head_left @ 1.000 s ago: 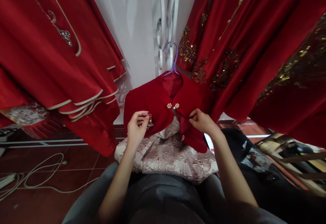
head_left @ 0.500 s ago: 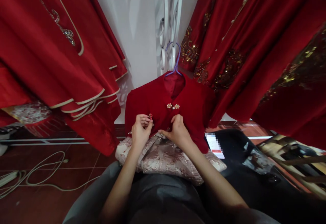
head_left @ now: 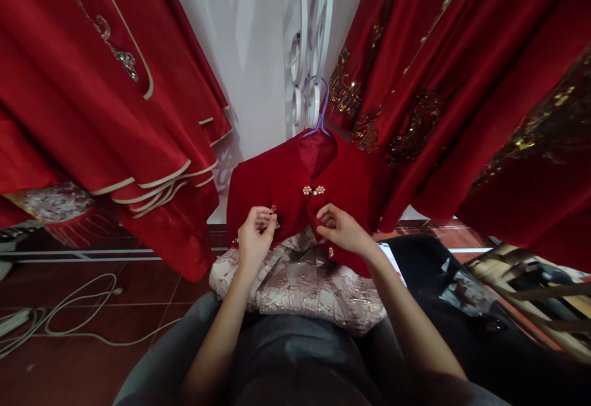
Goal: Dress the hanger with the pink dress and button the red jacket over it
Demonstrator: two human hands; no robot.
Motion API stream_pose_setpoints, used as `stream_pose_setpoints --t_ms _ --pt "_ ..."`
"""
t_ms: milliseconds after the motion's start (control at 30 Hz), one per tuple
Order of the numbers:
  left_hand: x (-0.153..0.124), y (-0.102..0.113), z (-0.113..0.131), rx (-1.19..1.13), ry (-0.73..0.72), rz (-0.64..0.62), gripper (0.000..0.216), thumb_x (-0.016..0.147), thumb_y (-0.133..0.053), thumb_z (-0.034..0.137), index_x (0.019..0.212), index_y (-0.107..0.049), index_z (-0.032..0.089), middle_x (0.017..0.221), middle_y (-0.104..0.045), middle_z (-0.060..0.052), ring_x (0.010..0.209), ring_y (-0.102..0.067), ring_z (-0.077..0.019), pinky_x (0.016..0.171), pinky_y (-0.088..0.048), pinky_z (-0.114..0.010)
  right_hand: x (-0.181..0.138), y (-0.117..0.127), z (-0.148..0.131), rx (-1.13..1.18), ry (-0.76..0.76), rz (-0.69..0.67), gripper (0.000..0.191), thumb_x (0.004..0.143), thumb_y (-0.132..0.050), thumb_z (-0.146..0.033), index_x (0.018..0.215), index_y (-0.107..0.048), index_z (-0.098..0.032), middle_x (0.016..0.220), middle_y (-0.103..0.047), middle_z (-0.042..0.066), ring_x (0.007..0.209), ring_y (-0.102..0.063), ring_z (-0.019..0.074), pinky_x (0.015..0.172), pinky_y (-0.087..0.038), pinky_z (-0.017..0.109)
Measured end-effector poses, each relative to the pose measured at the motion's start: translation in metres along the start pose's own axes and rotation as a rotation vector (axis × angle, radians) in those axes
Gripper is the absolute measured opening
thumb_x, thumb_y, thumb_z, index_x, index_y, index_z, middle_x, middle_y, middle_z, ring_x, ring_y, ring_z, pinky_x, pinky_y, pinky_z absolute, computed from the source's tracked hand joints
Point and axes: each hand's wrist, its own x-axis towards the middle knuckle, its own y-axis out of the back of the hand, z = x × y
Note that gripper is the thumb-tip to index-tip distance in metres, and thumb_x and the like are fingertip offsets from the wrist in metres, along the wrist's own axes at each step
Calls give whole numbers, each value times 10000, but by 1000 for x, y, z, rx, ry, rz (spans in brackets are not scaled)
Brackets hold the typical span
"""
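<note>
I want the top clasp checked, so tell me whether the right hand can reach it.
Probably yes: the top clasp sits just above the right hand, with nothing visible between, though that hand seems to pinch the jacket.

A pale wall rises at eleven to twelve o'clock, faintly shadowed and softly sheened; white metal scrollwork runs up in front of it at twelve; gold-trimmed red drapery hangs at ten, and sequinned red fabric at two; a reddish-brown tiled floor spreads at eight, where a pale cable lies looped; a thin white rail crosses towards nine; a black surface sits at four, with slatted wooden furniture beyond; the lower edge is dim.
</note>
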Motion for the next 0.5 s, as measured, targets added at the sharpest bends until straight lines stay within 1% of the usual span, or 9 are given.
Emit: stream_pose_setpoints --t_ms 67,100,133,200,267,300,400,500 --pt "1 0 0 -53 20 -30 160 811 -634 330 868 -632 180 810 -696 -35 747 -661 -132 693 -527 -238 -4 7 -9 233 38 -90 212 700 -588 -225 887 -490 -206 785 -530 -20 641 -558 111 541 -557 258" --pt "1 0 0 -78 35 -45 169 803 -642 336 859 -649 177 812 -706 -39 746 -667 -136 691 -533 -242 -5 7 -14 303 67 -94 229 698 -596 -236 905 -501 -209 806 -538 -18 655 -563 109 542 -565 254" --pt "2 -1 -1 -101 51 -54 181 792 -653 341 856 -660 173 811 -714 -44 741 -673 -140 689 -539 -246 -5 3 -18 339 99 -70 247 693 -602 -237 920 -508 -213 823 -544 -16 675 -569 110 551 -572 251" --pt "2 -4 -1 -145 74 -61 204 768 -671 347 851 -672 161 816 -724 -53 738 -683 -148 690 -549 -255 -3 -13 -21 329 159 38 262 691 -605 -225 937 -514 -218 854 -554 -9 712 -582 115 578 -581 249" --pt "2 -6 -1 -187 82 -63 218 753 -678 346 845 -675 149 828 -731 -65 748 -691 -156 697 -559 -263 2 -34 -18 242 213 150 269 703 -606 -209 960 -528 -214 889 -568 6 742 -593 118 607 -580 239" --pt "2 -7 -1 -204 82 -65 220 749 -678 342 846 -675 145 833 -733 -69 754 -694 -158 704 -564 -268 5 -44 -15 203 234 174 274 718 -604 -206 984 -540 -210 916 -572 17 761 -600 117 626 -579 234" --pt "2 -6 0 -233 92 -72 217 745 -671 318 870 -678 142 859 -738 -74 780 -706 -167 739 -578 -286 14 -64 -5 157 311 132 326 772 -586 -198 1097 -579 -221 1018 -568 41 847 -626 114 741 -581 242" --pt "2 -4 1 -249 118 -91 222 743 -668 292 903 -685 140 899 -744 -82 829 -714 -179 788 -586 -308 17 -68 1 131 366 103 277 853 -533 -217 1114 -623 -232 1088 -555 60 908 -635 119 797 -572 252"
